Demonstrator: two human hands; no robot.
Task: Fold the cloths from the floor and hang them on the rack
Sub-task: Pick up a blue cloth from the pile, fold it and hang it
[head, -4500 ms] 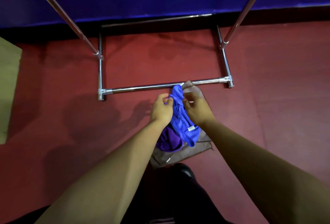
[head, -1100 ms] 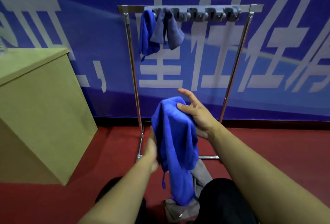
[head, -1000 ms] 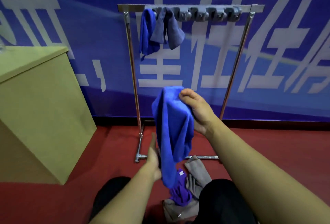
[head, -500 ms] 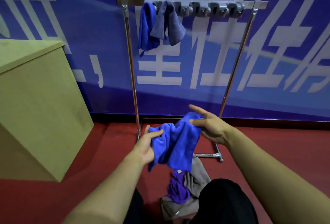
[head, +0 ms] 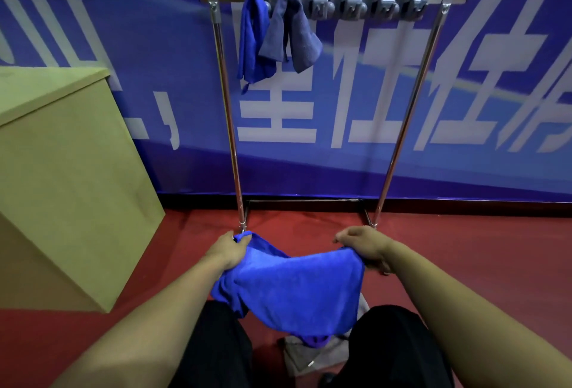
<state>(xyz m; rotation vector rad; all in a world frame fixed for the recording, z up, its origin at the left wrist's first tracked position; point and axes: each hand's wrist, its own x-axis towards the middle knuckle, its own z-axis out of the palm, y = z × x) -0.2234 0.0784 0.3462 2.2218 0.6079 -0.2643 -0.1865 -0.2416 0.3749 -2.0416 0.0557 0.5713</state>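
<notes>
Bright blue microfibre cloth (head: 297, 291) is stretched out between both hands right now, held low in front of the knees, with its long axis running straight across from 9 to 3 o'clock and the free bulk sagging down toward 6. Left hand (head: 227, 250) is closed on the left top corner, right hand (head: 365, 246) is pinched shut on the right top corner, so both are busy holding it and neither is nearer than the other. My guess is the fold comes from bringing one corner across to meet the other along that 9-to-3 line. The chrome tube rack with the grey hook strip (head: 332, 0) stands dead ahead at 12 o'clock, well above the hands, and already has a folded blue cloth (head: 253, 44) and a grey-blue cloth (head: 294, 34) hanging at its left end; hooks to the right of those look free. Under the spread cloth, on the red floor (head: 479, 257), a grey cloth (head: 306, 359) and a bit of purple cloth (head: 315, 339) are waiting.
</notes>
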